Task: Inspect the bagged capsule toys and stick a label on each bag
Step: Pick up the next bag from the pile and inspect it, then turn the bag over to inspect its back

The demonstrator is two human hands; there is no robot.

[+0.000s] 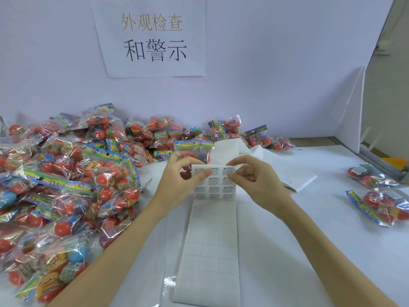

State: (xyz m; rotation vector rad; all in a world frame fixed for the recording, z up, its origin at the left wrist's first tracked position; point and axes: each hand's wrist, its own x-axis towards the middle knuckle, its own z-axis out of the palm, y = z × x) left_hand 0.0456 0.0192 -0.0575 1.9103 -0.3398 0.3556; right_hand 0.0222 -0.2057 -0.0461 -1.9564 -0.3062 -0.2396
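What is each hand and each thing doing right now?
left hand: pinches the label sheet's top edge.
right hand: pinches the sheet, fingertips on a label.
label sheet: held up, upper rows printed, lower strip peeled bare.
pile of bagged capsule toys: heaped at left, sealed.
two bags: lying apart at right.

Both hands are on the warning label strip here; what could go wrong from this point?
1. Left hand and right hand pinch the white label strip close together; a peeled label may curl or tear.
2. The big pile of clear bagged capsule toys crowds the strip's left edge; bags could slide onto it.
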